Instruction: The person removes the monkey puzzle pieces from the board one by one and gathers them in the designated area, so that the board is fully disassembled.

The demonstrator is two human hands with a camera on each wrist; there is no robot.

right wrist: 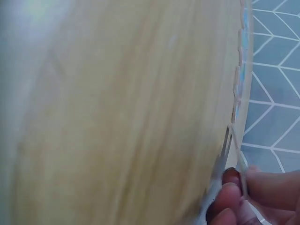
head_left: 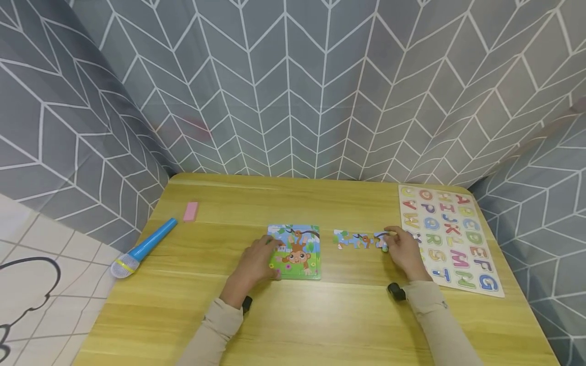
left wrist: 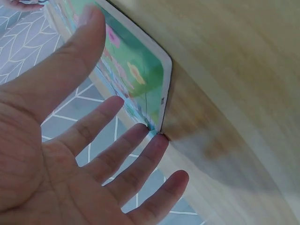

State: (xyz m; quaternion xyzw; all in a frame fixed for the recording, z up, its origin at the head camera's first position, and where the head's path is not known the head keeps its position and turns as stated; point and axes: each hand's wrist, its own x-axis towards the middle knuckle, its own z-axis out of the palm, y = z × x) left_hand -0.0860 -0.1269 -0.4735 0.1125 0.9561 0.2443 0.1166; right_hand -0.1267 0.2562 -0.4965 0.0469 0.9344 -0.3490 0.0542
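A square monkey jigsaw puzzle (head_left: 297, 254) lies flat on the table in front of the person. Along its left side is the left hand (head_left: 257, 259), fingers spread and fairly straight. In the left wrist view, fingertips (left wrist: 160, 140) are right at the puzzle's edge, and the thumb overlaps its picture. To the right is a short row of loose puzzle pieces (head_left: 354, 240) with a similar monkey and branch picture. At this row's right end, the right hand (head_left: 405, 251) pinches a puzzle piece (right wrist: 242, 171), seen edge-on and slightly tilted in the right wrist view.
A wooden alphabet board (head_left: 450, 239) with coloured letters lies at the right, beside the right hand. On the left are a blue toy microphone (head_left: 148, 245) and a small pink block (head_left: 191, 211). A grey patterned curtain (head_left: 293, 91) hangs behind the table.
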